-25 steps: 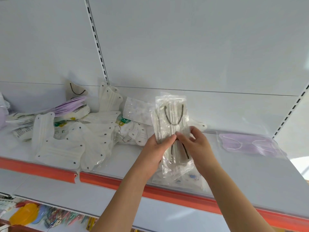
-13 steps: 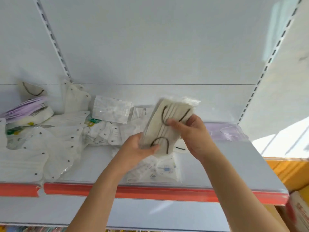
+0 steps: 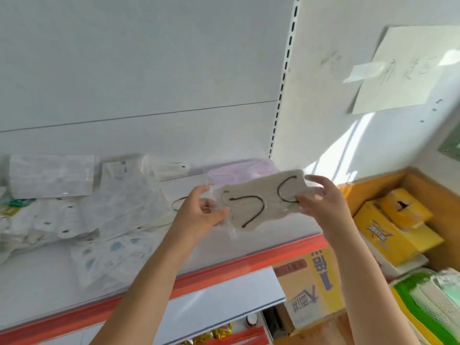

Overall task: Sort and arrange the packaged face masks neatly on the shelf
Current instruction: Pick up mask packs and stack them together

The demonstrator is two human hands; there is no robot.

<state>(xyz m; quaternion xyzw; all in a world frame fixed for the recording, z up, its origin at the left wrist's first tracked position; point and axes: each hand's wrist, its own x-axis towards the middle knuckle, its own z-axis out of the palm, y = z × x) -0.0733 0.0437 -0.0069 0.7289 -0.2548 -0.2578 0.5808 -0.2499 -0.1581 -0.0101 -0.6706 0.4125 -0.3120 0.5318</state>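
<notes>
Above shelf, both hands' fingers pinch beige mask pack.

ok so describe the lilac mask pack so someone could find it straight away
Start at the white shelf with the orange front strip and follow it to its right end, by the slotted upright. The lilac mask pack lies flat at the back there, just behind the beige pack held in both hands. It is the only purple one; its neighbours are white or patterned.
</notes>
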